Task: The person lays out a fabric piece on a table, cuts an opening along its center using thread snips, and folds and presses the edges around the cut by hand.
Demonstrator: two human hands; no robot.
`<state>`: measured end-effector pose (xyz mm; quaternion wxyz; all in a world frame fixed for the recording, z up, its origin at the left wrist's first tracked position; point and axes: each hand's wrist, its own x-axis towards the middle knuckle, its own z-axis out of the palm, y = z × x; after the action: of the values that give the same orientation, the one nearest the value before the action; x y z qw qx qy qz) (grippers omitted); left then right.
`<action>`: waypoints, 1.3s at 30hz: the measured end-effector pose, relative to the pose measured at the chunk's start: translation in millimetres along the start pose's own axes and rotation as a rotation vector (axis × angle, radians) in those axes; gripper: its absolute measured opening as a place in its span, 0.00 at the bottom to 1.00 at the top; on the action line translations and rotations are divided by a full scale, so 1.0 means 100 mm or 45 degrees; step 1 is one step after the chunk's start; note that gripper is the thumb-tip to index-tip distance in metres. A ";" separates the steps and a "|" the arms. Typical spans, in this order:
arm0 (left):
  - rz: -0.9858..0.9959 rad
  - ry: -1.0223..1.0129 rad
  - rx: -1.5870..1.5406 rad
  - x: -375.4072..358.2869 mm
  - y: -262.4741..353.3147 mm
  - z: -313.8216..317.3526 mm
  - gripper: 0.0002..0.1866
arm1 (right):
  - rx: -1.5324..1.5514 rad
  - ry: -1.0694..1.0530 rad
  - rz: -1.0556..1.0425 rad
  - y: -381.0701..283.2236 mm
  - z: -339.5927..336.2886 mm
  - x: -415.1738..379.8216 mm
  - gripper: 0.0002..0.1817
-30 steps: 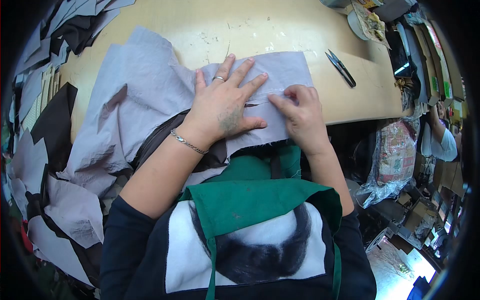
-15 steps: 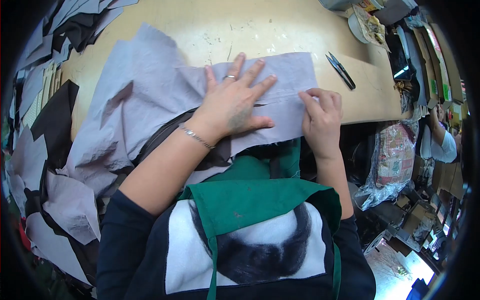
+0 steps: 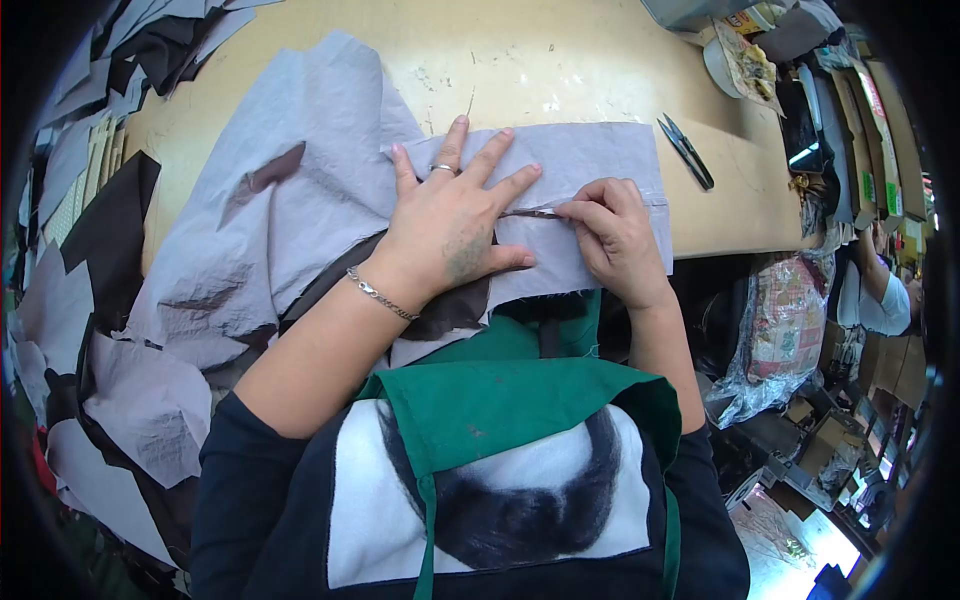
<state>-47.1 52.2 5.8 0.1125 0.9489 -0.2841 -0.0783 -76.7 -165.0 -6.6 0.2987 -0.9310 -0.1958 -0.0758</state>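
Note:
A lilac-grey fabric piece (image 3: 590, 150) lies across the table, flat at the right and rumpled at the left. My left hand (image 3: 450, 220) rests on it palm down, fingers spread. Just right of that hand, a narrow slit (image 3: 530, 213) with a dark inside runs along a seam. My right hand (image 3: 620, 245) pinches the cloth at the slit's right end, thumb and forefinger together. Dark brown cloth (image 3: 445, 312) shows beneath my left wrist. Black-handled thread snips (image 3: 686, 153) lie on the tabletop, right of the fabric and apart from both hands.
Grey and dark fabric pieces (image 3: 150, 400) are heaped at the left, with more at the table's (image 3: 590, 60) far left corner. A bowl (image 3: 722, 70) and a phone (image 3: 803, 130) sit at the right. A plastic-wrapped bundle (image 3: 785, 320) stands below the table's right edge.
The fabric has shifted right and slightly nearer me. My right hand has gone from the fabric's right end to the slit, which shows wider and darker. My left hand stays spread on the cloth.

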 end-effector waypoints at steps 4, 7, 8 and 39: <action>0.004 0.027 0.002 0.01 0.00 0.01 0.46 | -0.036 -0.055 0.001 -0.01 -0.01 0.04 0.13; 0.009 0.028 0.002 0.01 0.00 0.01 0.46 | -0.044 -0.090 0.011 -0.02 0.00 0.04 0.15; 0.008 0.031 0.003 0.01 0.00 0.02 0.46 | -0.050 -0.110 0.014 -0.02 -0.01 0.05 0.16; 0.009 0.030 -0.003 0.01 0.00 0.05 0.47 | 0.006 -0.130 0.077 -0.02 0.00 0.20 0.06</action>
<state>-47.1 50.8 1.2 0.1171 0.9486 -0.2862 -0.0669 -59.0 -156.7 0.0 0.2926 -0.9384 -0.1827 -0.0186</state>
